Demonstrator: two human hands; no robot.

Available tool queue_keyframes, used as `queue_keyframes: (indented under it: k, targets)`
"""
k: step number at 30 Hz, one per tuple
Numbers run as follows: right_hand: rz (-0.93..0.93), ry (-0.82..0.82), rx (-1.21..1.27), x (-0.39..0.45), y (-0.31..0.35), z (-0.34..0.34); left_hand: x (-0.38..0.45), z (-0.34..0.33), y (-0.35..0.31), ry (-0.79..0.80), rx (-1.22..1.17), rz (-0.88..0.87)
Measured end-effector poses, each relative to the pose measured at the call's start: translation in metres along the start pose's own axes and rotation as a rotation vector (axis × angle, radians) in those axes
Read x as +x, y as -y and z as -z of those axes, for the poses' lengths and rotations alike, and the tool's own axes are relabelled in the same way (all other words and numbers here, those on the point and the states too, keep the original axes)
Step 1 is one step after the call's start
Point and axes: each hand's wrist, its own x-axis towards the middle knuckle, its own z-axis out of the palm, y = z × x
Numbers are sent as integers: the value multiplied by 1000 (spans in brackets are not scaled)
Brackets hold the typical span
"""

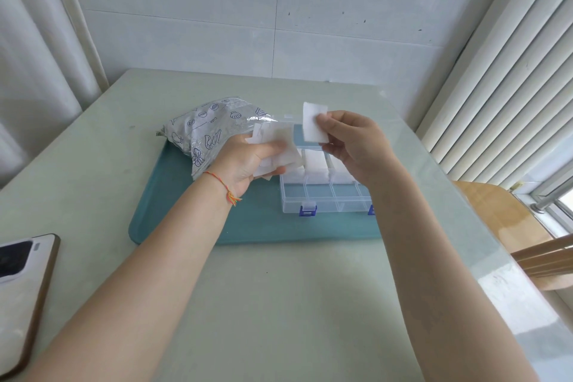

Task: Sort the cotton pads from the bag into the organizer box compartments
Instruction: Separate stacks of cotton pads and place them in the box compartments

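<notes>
My left hand [248, 161] grips a stack of white cotton pads [283, 141] above the left edge of the clear organizer box [322, 203]. Held up over the box's back, a single cotton pad [311, 122] is pinched between thumb and fingers of my right hand [353, 143]. The printed plastic bag [207, 129] lies to the left, on the teal tray [186, 214]. The box's middle row holds white pads [314, 161] in at least two compartments. Its front row looks empty.
A phone [24, 288] lies at the table's left front edge. A wooden chair [508, 220] stands to the right, by the window blinds. The wall runs behind the table.
</notes>
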Motion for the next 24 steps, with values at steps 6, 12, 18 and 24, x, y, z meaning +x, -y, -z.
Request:
queue_keyframes:
  k: [6,12,18,24]
  targets:
    - [-41,134,-73,-3,-7,-8,2,0,3,6,29,-16]
    - [-50,83,-104,-1,-15,-10,3,0,-1,3,-34,-7]
    - [-58,87,-72,0,-16,-9,4,-3,-1,-38,-30,-33]
    - [-81,117,-82,-1,-18,-11,4,0,-2,-9,-48,-26]
